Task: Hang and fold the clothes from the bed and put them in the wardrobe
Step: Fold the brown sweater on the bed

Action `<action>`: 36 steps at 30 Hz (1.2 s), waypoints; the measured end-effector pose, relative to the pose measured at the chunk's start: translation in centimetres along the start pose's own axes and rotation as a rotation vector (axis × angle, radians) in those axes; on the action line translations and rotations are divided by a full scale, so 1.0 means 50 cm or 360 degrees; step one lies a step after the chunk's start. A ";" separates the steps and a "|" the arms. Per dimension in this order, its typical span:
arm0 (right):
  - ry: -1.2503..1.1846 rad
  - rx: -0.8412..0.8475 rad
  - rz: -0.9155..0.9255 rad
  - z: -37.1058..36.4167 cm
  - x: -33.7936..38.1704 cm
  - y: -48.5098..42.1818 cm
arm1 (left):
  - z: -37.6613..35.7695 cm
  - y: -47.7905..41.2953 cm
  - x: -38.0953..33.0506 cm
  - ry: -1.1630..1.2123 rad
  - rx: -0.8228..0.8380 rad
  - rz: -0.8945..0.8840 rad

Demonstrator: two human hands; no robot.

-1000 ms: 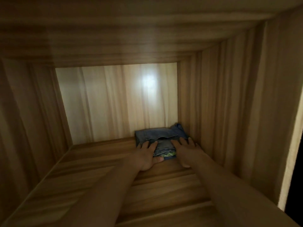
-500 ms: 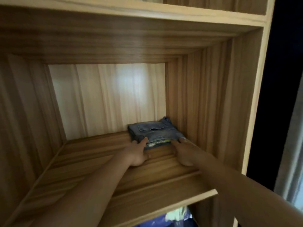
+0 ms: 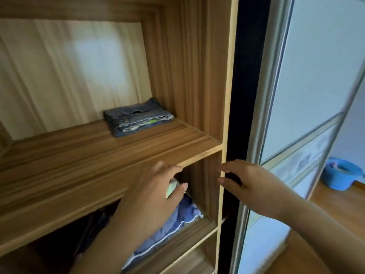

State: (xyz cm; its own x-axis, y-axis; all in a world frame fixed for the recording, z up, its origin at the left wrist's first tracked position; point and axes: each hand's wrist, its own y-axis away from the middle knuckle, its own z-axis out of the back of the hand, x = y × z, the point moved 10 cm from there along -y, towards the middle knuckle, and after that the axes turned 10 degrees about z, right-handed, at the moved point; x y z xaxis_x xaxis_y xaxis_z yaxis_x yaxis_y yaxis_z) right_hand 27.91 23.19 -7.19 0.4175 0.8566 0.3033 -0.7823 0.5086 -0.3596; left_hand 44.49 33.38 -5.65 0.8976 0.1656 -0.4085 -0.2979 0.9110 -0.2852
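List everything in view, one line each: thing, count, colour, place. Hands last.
wardrobe: one, brown wood, left
upper shelf: one, brown wood, inside wardrobe
folded denim stack: one, blue, upper shelf, back right
blue garment: one, blue, white piping, lower shelf
pale cloth: one, pale green, lower shelf, partly hidden
sliding door: one, frosted white, right of wardrobe
basin: one, blue, floor, far right
left hand: one, empty, before upper shelf's edge
right hand: one, empty, near wardrobe's side panel

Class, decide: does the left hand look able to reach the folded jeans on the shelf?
Probably yes: the left hand is open at the front edge of the shelf, and nothing lies between it and the jeans.
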 end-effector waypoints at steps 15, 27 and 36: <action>0.0239 0.0466 -0.1357 0.049 -0.392 0.535 | -0.539 -0.033 -0.383 -0.0067 0.0988 -0.0662; 0.0046 0.0240 -0.1978 0.134 -0.660 0.893 | -0.863 -0.076 -0.819 -0.0170 0.1232 -0.1148; 0.0060 0.0119 -0.2337 0.217 -0.768 1.081 | -1.036 -0.064 -1.068 -0.0263 0.1374 -0.1473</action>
State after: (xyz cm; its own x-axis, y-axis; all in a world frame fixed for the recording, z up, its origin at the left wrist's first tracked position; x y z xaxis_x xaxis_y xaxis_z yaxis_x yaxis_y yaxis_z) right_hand -35.45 16.84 -28.71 0.8517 -0.4111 0.3249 0.3242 0.9005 0.2897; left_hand -19.32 2.07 -27.85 0.7041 -0.6719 -0.2297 0.7092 0.6494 0.2745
